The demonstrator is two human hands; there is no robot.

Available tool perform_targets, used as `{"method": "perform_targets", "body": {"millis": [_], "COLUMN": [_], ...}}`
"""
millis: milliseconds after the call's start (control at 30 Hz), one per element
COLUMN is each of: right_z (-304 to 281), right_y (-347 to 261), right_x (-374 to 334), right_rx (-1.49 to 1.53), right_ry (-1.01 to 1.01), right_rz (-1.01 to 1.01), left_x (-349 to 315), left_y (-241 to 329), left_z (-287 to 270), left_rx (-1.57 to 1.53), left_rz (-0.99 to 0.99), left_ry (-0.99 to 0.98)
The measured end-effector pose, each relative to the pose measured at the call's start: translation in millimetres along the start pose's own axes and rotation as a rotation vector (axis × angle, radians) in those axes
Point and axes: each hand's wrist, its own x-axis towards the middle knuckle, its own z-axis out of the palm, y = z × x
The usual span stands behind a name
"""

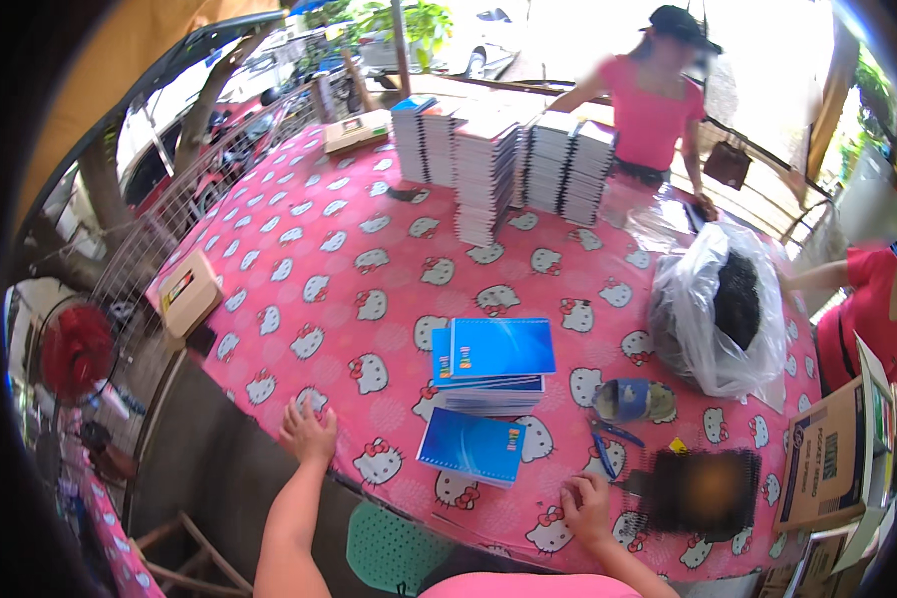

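My left hand (309, 435) lies open at the table's near edge, fingers apart, holding nothing. My right hand (586, 506) rests on the pink tablecloth with its fingers loosely bent and nothing visible in them. Between and beyond the hands is a small pile of blue spiral notebooks (503, 347). Nearer to me sits a second blue notebook pile (471, 446), turned at an angle. Just beyond my right hand lies a blue-handled tool, perhaps pliers (604, 450). To that hand's right is a flat bunch of black binding coils (703, 493).
Tall notebook stacks (483, 179) stand at the far side. A clear plastic bag (680, 329) holds black material. A blue-grey rounded object (631, 400), cardboard boxes (822, 463) and a green stool (394, 548) are nearby. One person (656, 110) stands across; another (872, 309) is at right.
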Motion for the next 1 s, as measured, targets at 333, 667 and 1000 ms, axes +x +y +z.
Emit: {"method": "perform_targets", "body": {"millis": [333, 667, 1000], "right_z": [2.1, 10.5, 28.7], "right_y": [3.1, -8.8, -50.9], "right_x": [-5.5, -4.7, 33.5], "right_rx": [0.073, -0.041, 0.859], "right_ry": [0.013, 0.05, 0.007], "right_rz": [0.04, 0.068, 0.64], "left_x": [-0.4, 3.7, 4.7], "left_y": [3.2, -15.4, -12.0], "left_z": [-6.6, 8.9, -3.4], "left_rx": [-0.048, -0.06, -0.572], "left_rz": [-0.043, 0.0, 0.092], "left_ry": [-0.096, -0.111, -0.107]}}
